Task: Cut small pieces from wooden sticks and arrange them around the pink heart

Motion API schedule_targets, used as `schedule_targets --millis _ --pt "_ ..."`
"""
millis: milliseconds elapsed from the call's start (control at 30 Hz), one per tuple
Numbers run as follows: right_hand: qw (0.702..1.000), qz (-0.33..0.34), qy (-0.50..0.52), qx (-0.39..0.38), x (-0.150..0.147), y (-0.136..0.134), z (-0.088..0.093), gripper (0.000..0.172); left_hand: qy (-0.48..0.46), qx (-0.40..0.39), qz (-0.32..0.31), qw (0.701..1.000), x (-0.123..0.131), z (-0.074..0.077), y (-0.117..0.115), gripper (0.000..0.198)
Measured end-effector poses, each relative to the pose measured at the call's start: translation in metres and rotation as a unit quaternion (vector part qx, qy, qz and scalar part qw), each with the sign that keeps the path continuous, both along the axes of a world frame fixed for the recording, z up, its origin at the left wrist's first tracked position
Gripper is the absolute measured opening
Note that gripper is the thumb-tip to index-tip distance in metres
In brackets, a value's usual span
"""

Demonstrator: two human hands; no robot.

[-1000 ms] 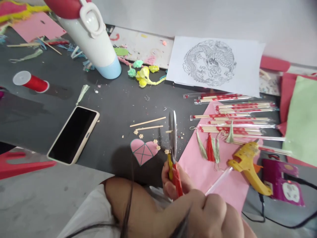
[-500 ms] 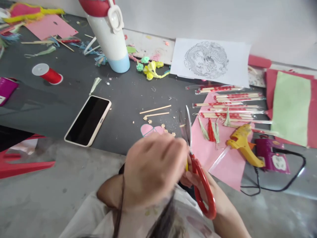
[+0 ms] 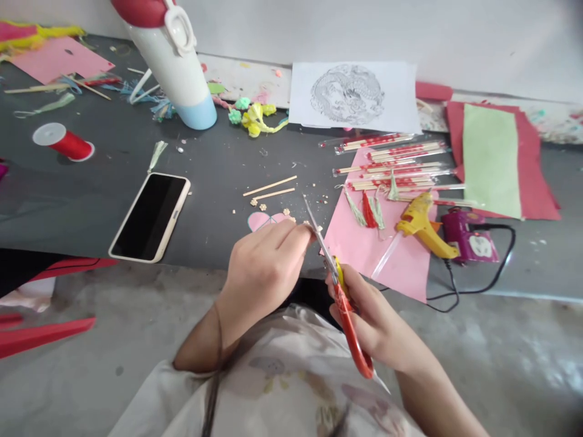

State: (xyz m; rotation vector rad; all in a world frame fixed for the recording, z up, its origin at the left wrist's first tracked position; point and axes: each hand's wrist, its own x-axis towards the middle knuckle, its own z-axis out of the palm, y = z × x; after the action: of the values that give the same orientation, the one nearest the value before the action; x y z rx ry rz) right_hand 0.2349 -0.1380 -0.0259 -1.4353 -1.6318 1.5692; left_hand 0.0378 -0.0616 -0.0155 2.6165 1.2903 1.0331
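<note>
My right hand [image 3: 376, 312] grips a pair of scissors [image 3: 348, 331] with red handles and a yellow part near the pivot. The blades point up and away from me, seen nearly edge-on, with their tips over the table edge area. My left hand [image 3: 264, 273] is closed in a pinch beside the blades, back of the hand upward; whatever lies in its fingers is hidden. Just beyond its knuckles, a pink heart-shaped piece [image 3: 259, 221] with a blue-green outline is partly covered. Small pale flower-shaped beads [image 3: 263, 207] and two thin wooden sticks [image 3: 273, 195] lie past it.
At left are a phone [image 3: 150, 217], a red thread spool [image 3: 68, 142] and a bottle [image 3: 182, 73]. To the right, wrapped sticks [image 3: 405, 149], tassels [image 3: 368, 209] and a yellow glue gun [image 3: 426, 224] with a cord lie on or near pink paper [image 3: 341, 233]. A dragon drawing [image 3: 303, 91] stands behind.
My left hand has lowered and drawn back toward the table edge. The scissors have turned from a broad view to nearly edge-on, their tips tilting left. The whole view has shifted slightly.
</note>
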Motion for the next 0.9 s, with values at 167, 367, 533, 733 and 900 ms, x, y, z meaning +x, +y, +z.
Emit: schedule_targets --millis 167,367,533,733,900 --pt "1.000 0.006 0.009 -0.007 0.001 -0.002 -0.004 0.014 -0.047 -0.033 -0.028 0.998 0.003 -0.012 0.002 0.018" --pt "0.997 0.038 0.056 -0.041 -0.001 0.000 -0.008 0.016 -0.049 -0.054 -0.048 0.996 0.008 -0.013 0.005 0.022" --pt "0.994 0.062 0.076 -0.040 0.000 0.000 -0.012 0.039 -0.059 -0.081 -0.049 0.994 0.008 -0.011 0.004 0.024" --pt "0.996 0.071 0.050 -0.034 0.001 0.001 -0.011 0.048 -0.078 -0.140 -0.035 0.987 0.011 -0.011 0.004 0.024" --pt "0.998 0.062 0.018 -0.025 0.000 0.003 -0.011 0.039 -0.114 -0.208 -0.019 0.971 0.016 -0.011 0.004 0.028"
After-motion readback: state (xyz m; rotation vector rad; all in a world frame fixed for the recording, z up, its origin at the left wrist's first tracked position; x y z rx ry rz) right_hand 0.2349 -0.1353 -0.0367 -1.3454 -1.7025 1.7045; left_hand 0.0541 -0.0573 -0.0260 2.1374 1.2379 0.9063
